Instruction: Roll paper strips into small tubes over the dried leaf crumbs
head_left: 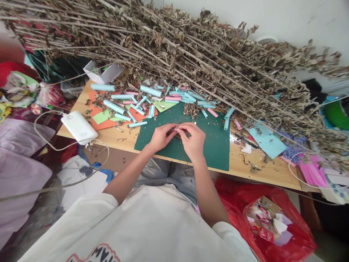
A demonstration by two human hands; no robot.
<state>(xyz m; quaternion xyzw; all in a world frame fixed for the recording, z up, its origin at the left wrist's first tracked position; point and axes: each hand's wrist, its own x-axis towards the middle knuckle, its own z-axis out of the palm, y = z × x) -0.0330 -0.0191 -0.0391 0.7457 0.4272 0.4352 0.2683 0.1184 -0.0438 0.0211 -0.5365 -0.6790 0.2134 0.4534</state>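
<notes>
Over the dark green cutting mat (215, 145), my left hand (165, 136) and my right hand (192, 138) meet with fingers pinched together. A tiny pinkish bit shows between the fingertips; they cover most of it, and I cannot tell what it is. Crumbled dried leaf lies on the mat just under my fingers. Beyond my hands is a small heap of dried leaves (191, 109). Rolled blue paper tubes (151, 91) and thinner pink paper tubes (212, 112) lie scattered along the mat's far edge and to its left.
Long dried leafy stalks (169, 47) stretch across the back of the wooden table (128, 140). A white power bank (79, 127) with a cable sits at left. Orange paper (106, 125) lies near it. Right are a blue sheet (268, 140) and a red rubbish bag (231, 196) below the edge.
</notes>
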